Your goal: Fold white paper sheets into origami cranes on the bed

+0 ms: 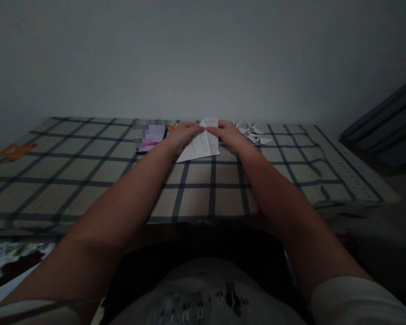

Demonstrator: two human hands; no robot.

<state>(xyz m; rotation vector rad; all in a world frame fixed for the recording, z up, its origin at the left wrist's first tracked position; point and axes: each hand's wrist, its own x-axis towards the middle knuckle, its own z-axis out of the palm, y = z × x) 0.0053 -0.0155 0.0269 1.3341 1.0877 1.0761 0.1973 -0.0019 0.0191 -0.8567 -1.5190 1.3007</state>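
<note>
Both my hands are on a folded sheet of printed white paper (201,145) over the far middle of the table. The sheet has a slanted left edge with a pointed lower-left corner and a squarer right side. My left hand (184,133) pinches it near its upper middle from the left. From the right, my right hand (227,133) grips it close to the left thumb, so the thumbs nearly meet. Fingers behind the paper are partly hidden. Just right of my right hand lie several small folded white paper pieces (255,134) with pointed tips.
A checked cloth (98,174) covers the table, which stands against a grey wall. Left of my left hand lies a phone (153,135) with a lit, partly blurred screen. An orange flat shape (16,151) is at the far left. Dark ridged panels (389,126) stand at right.
</note>
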